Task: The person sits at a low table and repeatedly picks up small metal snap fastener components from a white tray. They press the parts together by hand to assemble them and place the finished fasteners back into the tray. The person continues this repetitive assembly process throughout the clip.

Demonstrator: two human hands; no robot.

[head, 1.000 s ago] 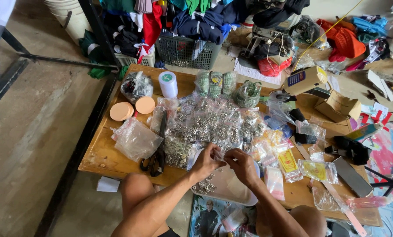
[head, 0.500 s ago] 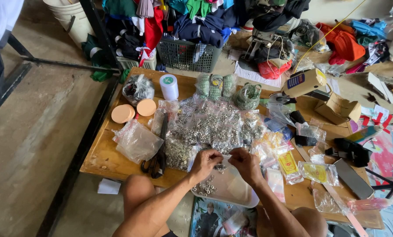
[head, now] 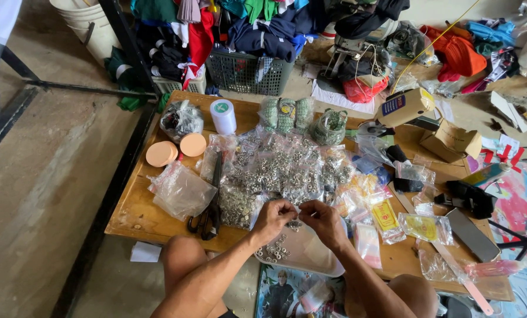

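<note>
- The left hand point(head: 273, 216) and the right hand point(head: 322, 219) meet fingertip to fingertip, both pinched shut on a small clear plastic bag point(head: 294, 217) of metal fasteners, held just above a white tray point(head: 310, 259).
- The bag looks light and limp, probably slick; its contents likely shift and spill if tipped, so the top edge, where the fingers already pinch it, seems the safest place to hold.
- Directly below the hands, loose metal rings point(head: 273, 250) lie on the tray: small, hard, judged light and prone to rolling; a fingertip pinch suits them.
- Just beyond the hands, a heap of filled bags point(head: 287, 171) covers the middle of the worktop point(head: 140, 215); these look heavier and lumpy.
- To the left of the left hand lie black scissors point(head: 207, 215), stiff and easy to grasp by the loops, and an empty crumpled bag point(head: 181, 191).
- Further out on the left stand a white tape roll point(head: 223, 115) and two peach discs point(head: 175, 150).
- To the right of the right hand lie yellow-labelled packets point(head: 404, 221).
</note>
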